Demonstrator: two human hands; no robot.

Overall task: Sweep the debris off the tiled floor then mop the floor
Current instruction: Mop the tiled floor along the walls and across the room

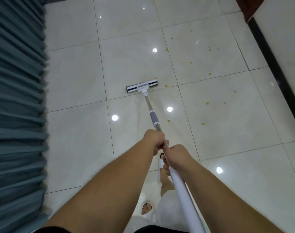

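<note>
Teal pleated curtain [17, 106] runs down the whole left edge, hem meeting the tiles. Well to its right, along the far side: black skirting [276, 69] under a pale wall [284, 31]. Dark wood piece [247, 9] sits at the skirting's far end, top right corner.

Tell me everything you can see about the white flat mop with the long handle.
The white flat mop has a narrow rectangular head with grey ends lying flat on the glossy pale tiled floor. A metallic pole with a grey sleeve widens into a white tube near the person. It slants from the head back toward the body. The left hand grips the pole ahead of the right hand. Yellowish spots lie to its right.
</note>
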